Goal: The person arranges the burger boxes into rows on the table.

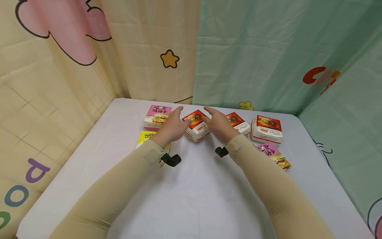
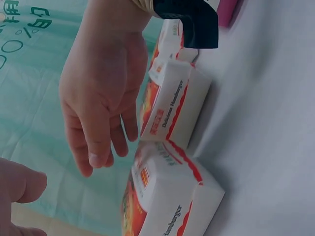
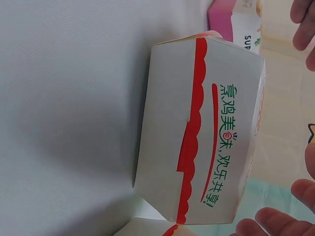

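Note:
Both hands hover on either side of a red-and-white hamburger box [image 1: 196, 128] near the back middle of the table. My left hand [image 1: 174, 126] has its thumb and fingers spread, holding nothing. Opposite it, my right hand [image 1: 220, 124] has loosely extended fingers and also holds nothing. In the left wrist view the right hand [image 2: 106, 93] appears above the row of boxes. The box's white side [image 3: 211, 132], with a red scalloped band and green lettering, fills the right wrist view; fingertips [image 3: 275, 223] show at that frame's edge, apart from it.
Right of the hands stand two more red-and-white hamburger boxes, one partly hidden [image 1: 240, 124] and one in full view [image 1: 268, 127]. A pink burger box [image 1: 274, 154] lies by the right forearm. At left are another pink box [image 1: 157, 116] and a yellow box [image 1: 144, 137]. Curtains [image 1: 167, 33] border the table.

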Tool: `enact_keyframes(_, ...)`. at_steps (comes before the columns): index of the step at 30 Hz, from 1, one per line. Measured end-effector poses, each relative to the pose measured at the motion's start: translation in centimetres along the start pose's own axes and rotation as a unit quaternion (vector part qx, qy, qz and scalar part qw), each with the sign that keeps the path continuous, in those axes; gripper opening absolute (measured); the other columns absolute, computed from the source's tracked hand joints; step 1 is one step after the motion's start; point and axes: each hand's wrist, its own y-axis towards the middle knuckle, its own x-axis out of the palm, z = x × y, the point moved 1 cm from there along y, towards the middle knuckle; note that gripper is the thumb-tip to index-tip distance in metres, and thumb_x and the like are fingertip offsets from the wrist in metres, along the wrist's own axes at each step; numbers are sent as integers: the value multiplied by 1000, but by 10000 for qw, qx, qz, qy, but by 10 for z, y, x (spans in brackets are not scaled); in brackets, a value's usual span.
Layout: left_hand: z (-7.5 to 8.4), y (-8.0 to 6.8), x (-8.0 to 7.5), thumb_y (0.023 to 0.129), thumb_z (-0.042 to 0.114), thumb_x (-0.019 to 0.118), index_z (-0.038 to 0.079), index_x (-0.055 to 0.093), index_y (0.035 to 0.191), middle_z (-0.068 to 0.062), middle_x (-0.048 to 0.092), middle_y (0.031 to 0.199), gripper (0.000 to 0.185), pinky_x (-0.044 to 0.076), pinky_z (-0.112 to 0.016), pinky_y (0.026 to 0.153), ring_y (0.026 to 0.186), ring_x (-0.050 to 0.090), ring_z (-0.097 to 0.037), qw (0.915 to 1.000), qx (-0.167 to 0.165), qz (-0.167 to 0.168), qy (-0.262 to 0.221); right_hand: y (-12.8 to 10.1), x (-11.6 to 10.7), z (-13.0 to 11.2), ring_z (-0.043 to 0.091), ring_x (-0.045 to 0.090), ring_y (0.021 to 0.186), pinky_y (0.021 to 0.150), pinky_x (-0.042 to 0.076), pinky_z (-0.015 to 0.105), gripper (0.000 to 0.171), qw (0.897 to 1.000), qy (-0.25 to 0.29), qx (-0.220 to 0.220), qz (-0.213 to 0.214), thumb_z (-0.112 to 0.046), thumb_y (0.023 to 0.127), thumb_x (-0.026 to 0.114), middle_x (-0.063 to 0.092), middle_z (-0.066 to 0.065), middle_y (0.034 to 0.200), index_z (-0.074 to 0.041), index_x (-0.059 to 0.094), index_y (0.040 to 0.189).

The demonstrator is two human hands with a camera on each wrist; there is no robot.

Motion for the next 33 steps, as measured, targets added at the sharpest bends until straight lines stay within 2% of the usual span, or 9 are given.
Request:
enact_keyframes(4, 2, 0, 15, 105, 35, 59, 10, 21, 167, -18, 24, 172, 77, 28, -58, 128, 159, 29, -37, 9999, 13, 40, -102, 1, 2, 3, 30, 34, 158, 129, 30, 53, 63, 10000, 9, -9, -36, -35, 108, 60, 41, 7, 169, -27, 36, 165)
enact_keyframes(10, -1, 3, 36, 105, 36, 59, 10, 17, 168, -20, 16, 173, 81, 26, -61, 128, 158, 28, -39, 9995, -323, 30, -12, 3, 7, 9, 30, 35, 158, 128, 30, 54, 62, 9999, 31, 13, -114, -35, 108, 59, 42, 7, 168, -27, 37, 165)
enact_keyframes(17, -7, 5, 55, 104, 35, 60, 10, 14, 169, -20, 13, 173, 83, 33, -54, 127, 149, 37, -39, 9977, -598, -111, -292, 3, 13, 15, 32, 38, 156, 128, 31, 52, 62, 9985, -318, -436, -103, -30, 106, 59, 44, 11, 166, -19, 40, 164)
enact_keyframes(23, -15, 9, 63, 105, 38, 57, 8, 12, 169, -21, 8, 174, 84, 31, -54, 128, 154, 33, -38, 9978, -611, -175, -179, 3, 18, 19, 33, 41, 154, 126, 35, 51, 67, 9967, -577, -517, -255, -30, 105, 60, 43, 12, 167, -16, 36, 165)
enact_keyframes(27, -18, 11, 66, 106, 37, 55, 9, 11, 169, -19, 5, 176, 82, 29, -55, 129, 156, 30, -38, 9975, -627, -207, -255, 3, 22, 20, 33, 44, 152, 125, 37, 52, 68, 9973, -591, -355, -262, -33, 105, 60, 45, 12, 165, -18, 35, 166)
enact_keyframes(33, -20, 13, 70, 105, 32, 53, 10, 13, 169, -18, 6, 176, 79, 28, -54, 129, 157, 30, -37, 9977, -566, -74, -366, 1, 25, 21, 33, 41, 154, 126, 36, 53, 69, 9983, -483, -158, -294, -35, 105, 60, 43, 11, 167, -17, 34, 166)
